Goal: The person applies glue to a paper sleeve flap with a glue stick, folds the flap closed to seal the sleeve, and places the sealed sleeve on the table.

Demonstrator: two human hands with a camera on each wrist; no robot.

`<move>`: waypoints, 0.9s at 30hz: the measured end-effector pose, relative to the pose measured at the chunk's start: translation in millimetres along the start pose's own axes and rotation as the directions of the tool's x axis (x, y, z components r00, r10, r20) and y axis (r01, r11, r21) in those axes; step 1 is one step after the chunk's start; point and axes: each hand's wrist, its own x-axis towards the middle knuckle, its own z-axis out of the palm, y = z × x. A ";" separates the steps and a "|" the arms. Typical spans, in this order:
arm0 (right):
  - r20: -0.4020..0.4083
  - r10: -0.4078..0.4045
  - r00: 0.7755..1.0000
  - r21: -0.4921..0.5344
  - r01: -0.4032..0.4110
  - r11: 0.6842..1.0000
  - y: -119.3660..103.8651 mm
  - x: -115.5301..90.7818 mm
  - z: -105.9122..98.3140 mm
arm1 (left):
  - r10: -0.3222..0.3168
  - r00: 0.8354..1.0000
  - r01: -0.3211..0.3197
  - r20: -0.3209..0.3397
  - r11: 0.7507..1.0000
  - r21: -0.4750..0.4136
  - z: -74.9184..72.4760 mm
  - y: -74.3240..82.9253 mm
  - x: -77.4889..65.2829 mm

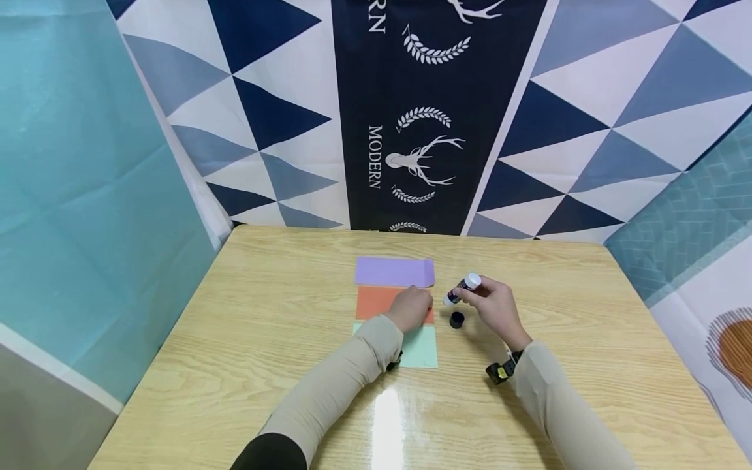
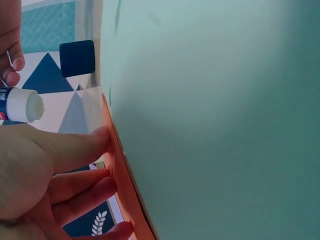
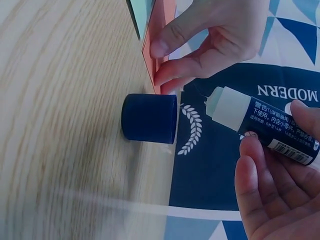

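My right hand (image 1: pixel 496 308) grips a glue stick (image 1: pixel 457 295) with a dark label, thumb on one side and fingers on the other. The stick is uncapped, and its pale glue tip (image 3: pixel 214 103) points toward my left hand (image 1: pixel 411 308). The fingertips of that left hand rest on the orange paper (image 1: pixel 374 301), near its right edge. In the left wrist view the thumb and fingers reach out straight onto the orange sheet. A dark cap (image 3: pixel 149 118) stands on the table just below the glue stick.
A purple paper (image 1: pixel 390 271) lies beyond the orange one, its right end showing a folded strip. Nearer me is a mint green paper (image 1: pixel 422 349), partly under my left forearm. All lie on a wood-grain table (image 1: pixel 264 313), with a patterned cloth (image 1: pixel 405 117) behind it.
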 end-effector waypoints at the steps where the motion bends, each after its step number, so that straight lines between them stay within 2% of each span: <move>1: -0.005 0.000 1.000 0.005 0.000 1.000 0.0 -0.1 -0.2 | -0.001 1.000 0.001 0.005 1.000 -0.015 -0.1 -0.2 0.1; 7: -0.031 0.006 0.999 0.040 -0.005 0.999 -0.3 0.0 1.0 | -0.037 0.997 0.045 0.071 0.992 -0.118 -0.7 -4.0 -0.6; 13: -0.038 0.005 0.999 0.048 -0.004 0.999 1.0 -0.7 1.3 | 0.022 0.998 -0.021 0.053 1.000 -0.023 -2.4 -14.0 -1.3; 15: -0.045 0.012 0.999 0.049 -0.010 0.999 1.5 -0.6 1.1 | 0.036 0.998 -0.034 0.055 0.999 -0.021 -3.5 -18.1 -1.5; 19: -0.058 0.019 0.998 0.056 -0.016 0.998 1.3 1.2 1.1 | 0.023 0.998 -0.015 0.062 0.992 -0.125 -6.3 -25.2 -2.4; 22: -0.061 0.014 0.998 0.062 -0.011 0.998 0.6 2.4 1.3 | 0.013 0.999 -0.006 0.038 0.985 -0.175 -9.6 -29.7 -2.8; 27: -0.054 0.008 0.998 0.071 -0.004 0.997 -2.9 1.4 1.1 | -0.037 0.999 0.033 -0.024 0.988 -0.150 -17.1 -40.7 -1.6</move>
